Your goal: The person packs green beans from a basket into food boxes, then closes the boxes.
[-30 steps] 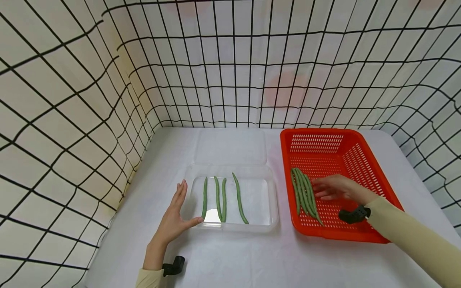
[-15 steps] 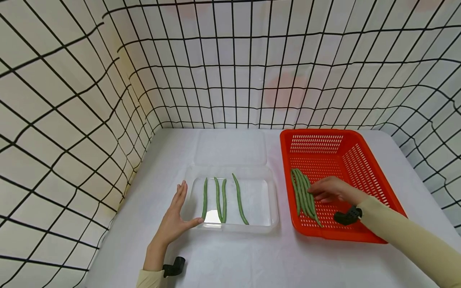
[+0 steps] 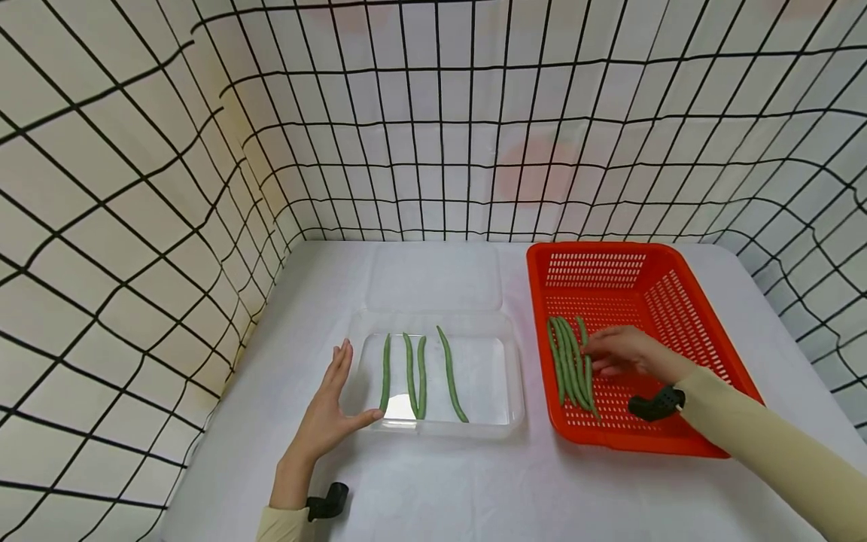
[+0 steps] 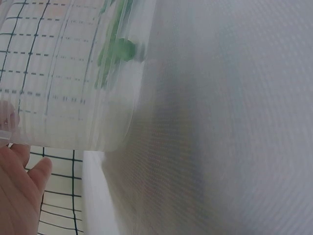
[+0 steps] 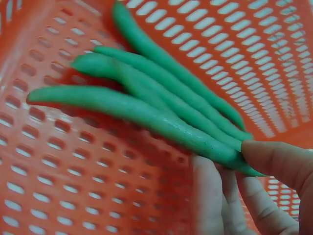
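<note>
In the head view my right hand (image 3: 626, 352) reaches into a red perforated basket (image 3: 630, 444). Its thumb and fingers pinch one green bean (image 5: 142, 115) near an end, seen close up in the right wrist view. More green beans (image 3: 565, 361) lie side by side along the basket's left wall. My left hand (image 3: 323, 425) is by the left side of a clear plastic box (image 3: 515, 376), fingers extended and thumb at its front left corner. Several green beans (image 3: 450, 373) lie apart inside the box, two of them meeting at their near ends.
The box's clear lid (image 3: 433, 278) lies flat behind it. White cloth (image 3: 474, 489) covers the table. Black wire grid panels (image 3: 440, 135) stand at the back and on both sides.
My right hand has moved slightly left to the beans and taken hold of the rightmost one, whose far end now stands apart from the others. The left hand has stayed still.
</note>
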The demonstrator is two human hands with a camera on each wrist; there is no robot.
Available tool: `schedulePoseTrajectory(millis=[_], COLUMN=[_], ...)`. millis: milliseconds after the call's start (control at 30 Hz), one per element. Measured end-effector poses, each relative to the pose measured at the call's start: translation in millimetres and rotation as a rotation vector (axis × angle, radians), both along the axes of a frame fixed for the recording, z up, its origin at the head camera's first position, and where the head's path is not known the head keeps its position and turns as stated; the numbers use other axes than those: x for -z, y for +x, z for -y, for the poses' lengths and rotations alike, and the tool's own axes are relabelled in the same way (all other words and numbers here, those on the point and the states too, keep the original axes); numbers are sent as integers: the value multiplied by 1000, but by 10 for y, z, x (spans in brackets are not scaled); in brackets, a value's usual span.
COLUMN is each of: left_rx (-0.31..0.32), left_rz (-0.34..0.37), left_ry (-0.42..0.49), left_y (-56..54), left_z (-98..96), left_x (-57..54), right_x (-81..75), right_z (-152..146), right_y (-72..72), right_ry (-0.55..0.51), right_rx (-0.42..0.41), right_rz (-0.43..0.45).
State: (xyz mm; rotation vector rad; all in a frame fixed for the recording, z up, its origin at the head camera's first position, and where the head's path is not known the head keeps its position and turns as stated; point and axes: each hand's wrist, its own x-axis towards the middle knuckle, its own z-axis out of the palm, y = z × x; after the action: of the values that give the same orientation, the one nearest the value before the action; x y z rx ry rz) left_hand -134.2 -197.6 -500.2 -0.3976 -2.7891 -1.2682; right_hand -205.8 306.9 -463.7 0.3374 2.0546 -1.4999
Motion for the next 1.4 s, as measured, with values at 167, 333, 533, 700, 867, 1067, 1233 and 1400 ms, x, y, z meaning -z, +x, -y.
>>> schedulePoseTrajectory(millis=[167,333,533,700,867,1067,1233,1400], left_rx=[2,4,5,4,5,-4,-5,0], left_rz=[-5,-7,-1,0,-8,0,2,-5], left_ry=[-3,-6,3,10,7,7,3,5], left_y=[1,0,3,6,2,-4,-4,-7], left_z=[1,7,6,1,10,14,15,13], left_x=[-4,-3,-7,-4,2,5,6,8], right_x=[-120,-230,-366,-539,-696,-725,-665,-561], right_z=[-55,-36,98,313,625,1077,1407,1627], right_y=[-48,-85,-82,-79,-70,-128,-164,-174], right_ry=[-61,-140,-195,-197,-214,-203,-168,-154], right_rx=[4,9,27,23,2,-70,-150,-188], right_rz=[-20,-21,-40,-63,-68,-57,-58,-33])
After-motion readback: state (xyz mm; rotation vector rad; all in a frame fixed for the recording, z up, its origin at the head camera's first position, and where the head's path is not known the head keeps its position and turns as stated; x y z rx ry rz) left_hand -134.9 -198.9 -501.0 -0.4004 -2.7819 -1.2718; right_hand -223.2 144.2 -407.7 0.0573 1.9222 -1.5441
